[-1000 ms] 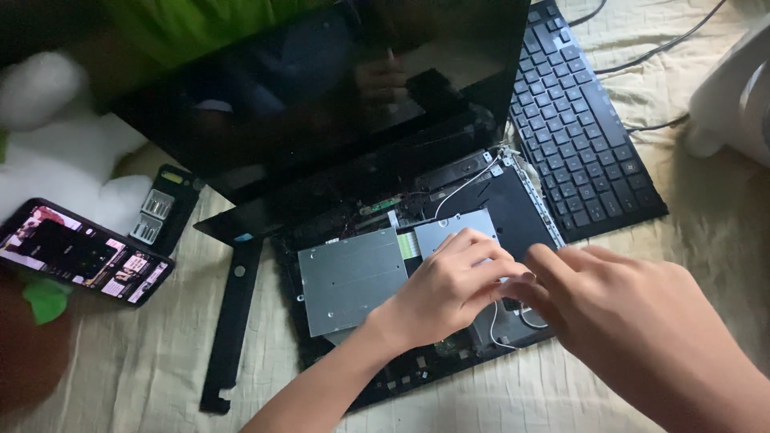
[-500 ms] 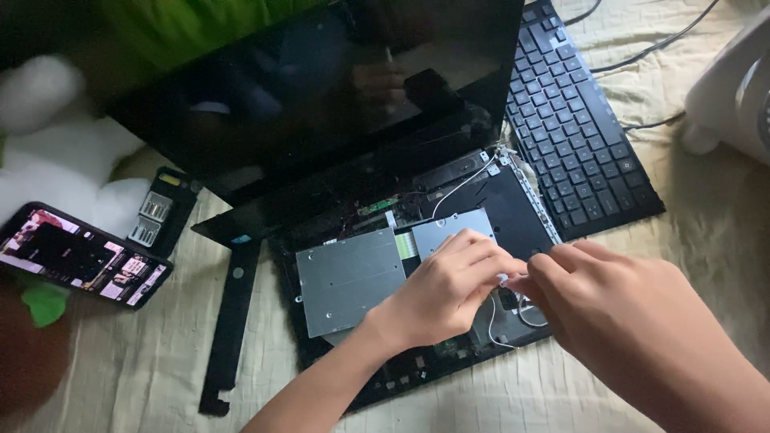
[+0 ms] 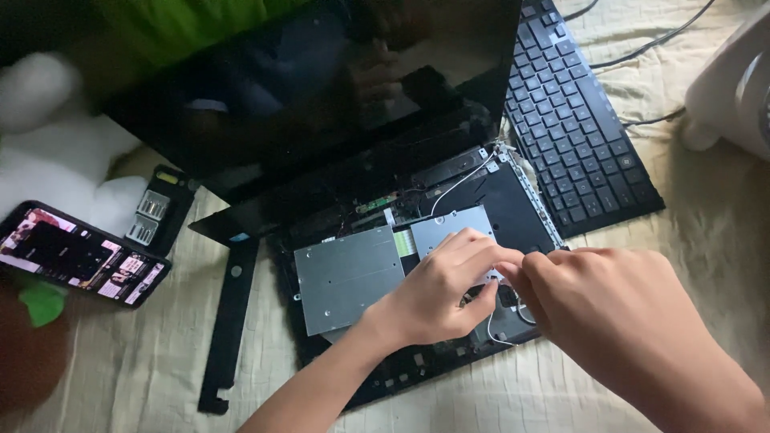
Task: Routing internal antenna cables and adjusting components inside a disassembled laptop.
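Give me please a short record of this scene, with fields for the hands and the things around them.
surface: beige cloth
left hand: fingertips pinching something small over the opened laptop base
right hand: fingertips meet the left hand's
white wire: loops below the fingers
detached keyboard: right of the laptop screen
smartphone: far left, screen lit
black plastic strip: left of the base

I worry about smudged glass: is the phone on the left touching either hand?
Apart. The head view shows the phone lying far left on the cloth, while the left hand and right hand meet over the opened laptop.
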